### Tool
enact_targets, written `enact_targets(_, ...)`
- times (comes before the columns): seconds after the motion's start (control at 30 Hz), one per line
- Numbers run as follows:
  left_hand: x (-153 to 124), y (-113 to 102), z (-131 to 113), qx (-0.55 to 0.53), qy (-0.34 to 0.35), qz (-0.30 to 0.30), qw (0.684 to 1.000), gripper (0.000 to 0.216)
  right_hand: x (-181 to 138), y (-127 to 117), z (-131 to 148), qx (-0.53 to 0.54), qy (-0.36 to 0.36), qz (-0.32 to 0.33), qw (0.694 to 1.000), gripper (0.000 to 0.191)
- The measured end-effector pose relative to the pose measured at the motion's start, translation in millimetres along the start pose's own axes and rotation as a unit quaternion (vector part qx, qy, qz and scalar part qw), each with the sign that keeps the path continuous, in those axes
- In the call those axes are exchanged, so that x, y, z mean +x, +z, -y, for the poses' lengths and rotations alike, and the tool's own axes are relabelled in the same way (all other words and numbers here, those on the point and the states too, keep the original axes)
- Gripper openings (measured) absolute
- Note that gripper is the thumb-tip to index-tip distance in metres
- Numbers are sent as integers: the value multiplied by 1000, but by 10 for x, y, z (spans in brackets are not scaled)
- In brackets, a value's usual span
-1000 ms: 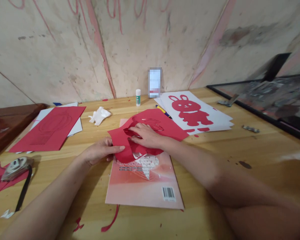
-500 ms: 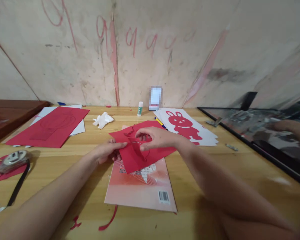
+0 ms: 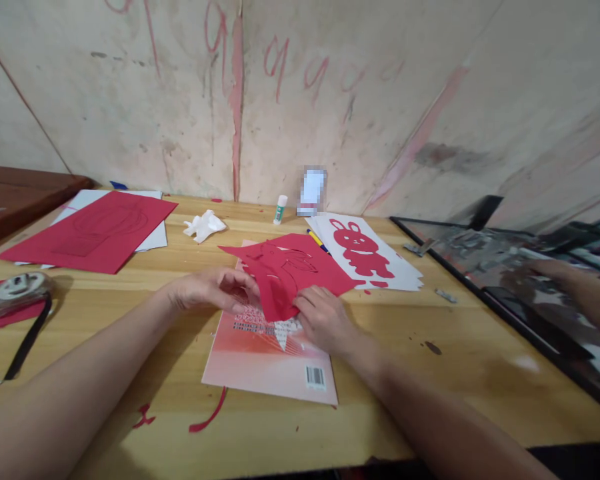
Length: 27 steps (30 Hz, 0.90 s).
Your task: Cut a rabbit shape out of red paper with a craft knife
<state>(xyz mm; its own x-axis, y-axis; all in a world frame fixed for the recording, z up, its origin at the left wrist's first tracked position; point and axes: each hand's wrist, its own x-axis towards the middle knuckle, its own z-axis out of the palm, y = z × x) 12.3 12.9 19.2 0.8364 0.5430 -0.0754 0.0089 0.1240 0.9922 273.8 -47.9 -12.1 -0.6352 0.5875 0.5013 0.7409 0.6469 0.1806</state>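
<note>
A red paper sheet (image 3: 290, 270) with shapes cut out of it lies over the top of a pink booklet (image 3: 265, 363) on the wooden table (image 3: 410, 347). My left hand (image 3: 210, 292) pinches the sheet's left edge, thumb and fingers closed on it. At the sheet's near corner, my right hand (image 3: 323, 319) grips the paper with curled fingers. The sheet is lifted slightly off the booklet.
White sheets carrying a red paper rabbit (image 3: 360, 248) lie right of the hands, with a yellow-blue pen (image 3: 317, 240) beside them. A glue stick (image 3: 281, 209) and crumpled tissue (image 3: 205, 225) sit near the wall. Another red sheet (image 3: 93, 230) lies far left; a framed picture (image 3: 520, 280) at right; red scraps (image 3: 207, 417) near the front edge.
My right hand came off the top of the red sheet and moved down to its near corner. The left hand kept its hold on the left edge. The camera shifted slightly.
</note>
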Motion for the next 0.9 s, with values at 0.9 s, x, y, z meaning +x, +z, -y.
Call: enact_targets(0.9, 150, 450, 407, 629, 197, -58, 750, 68, -109, -69, 7, -2, -65, 11, 998, 19)
